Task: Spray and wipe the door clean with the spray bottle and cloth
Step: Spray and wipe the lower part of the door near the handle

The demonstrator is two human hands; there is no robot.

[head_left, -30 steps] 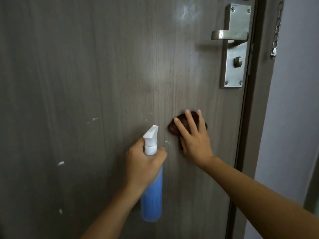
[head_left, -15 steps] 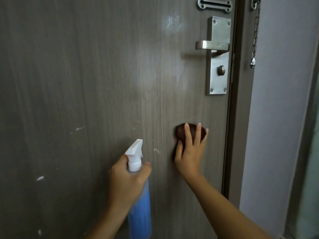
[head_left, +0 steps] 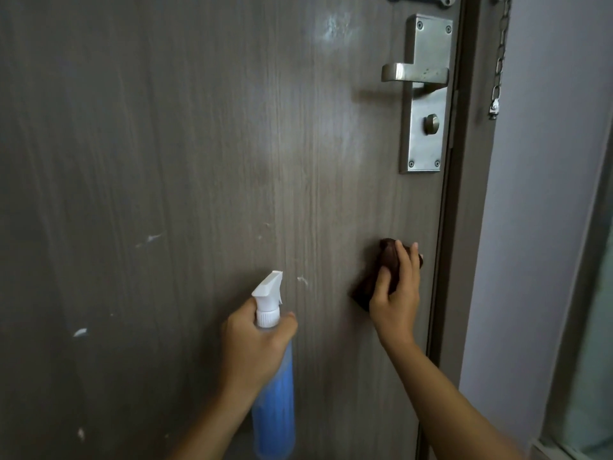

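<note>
A grey-brown wood-grain door [head_left: 199,161] fills most of the view, with several small white marks on its lower left. My left hand [head_left: 255,346] grips a spray bottle [head_left: 273,410] of blue liquid by the neck, its white nozzle upright and close to the door. My right hand [head_left: 396,293] presses a dark brown cloth [head_left: 386,260] flat against the door near its right edge, below the lock plate. Fingers cover much of the cloth.
A metal lever handle [head_left: 413,73] on a steel lock plate [head_left: 423,127] sits at upper right. A door chain [head_left: 497,61] hangs by the frame [head_left: 464,194]. A pale wall [head_left: 537,227] lies to the right.
My right hand has slid the cloth to the right, toward the door's edge. My left hand keeps the bottle in about the same place relative to the door.
</note>
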